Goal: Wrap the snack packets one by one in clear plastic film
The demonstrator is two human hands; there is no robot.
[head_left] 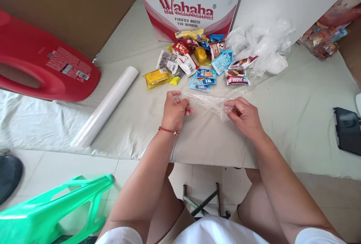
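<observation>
Seated at the near edge of a table draped in a pale, creased plastic sheet [135, 123], a person works a thin, clear, crinkled plastic bag [210, 102] between both hands. The left hand [175, 110] is curled narrow, fingertips pinching one end of the film; the right hand [244, 116] pinches the other end, thumb against forefinger. The bag lies flat on the sheet between them, close to the near edge and just in front of the snacks.

The step in hand appears to be parting the bag's mouth. It calls for a light rubbing pinch, since film this limp and clingy tends to stick to itself.

Towards the far edge sits a loose heap of small foil-wrapped snack packets [201, 61], glossy and pillow-shaped, in yellow, blue, red and white. Just beside it on the right lies a crumpled pile of clear plastic bags [262, 48], soft and shapeless. Behind both stands a white-and-red cardboard box printed "Wahaha" [188, 6], stiff and square-cornered. On the left side lies a smooth white roll of plastic film [104, 106], set diagonally, and beyond it a hard red plastic stool on its side [42, 67]. A dark flat phone [348, 129] rests at the right edge.
</observation>
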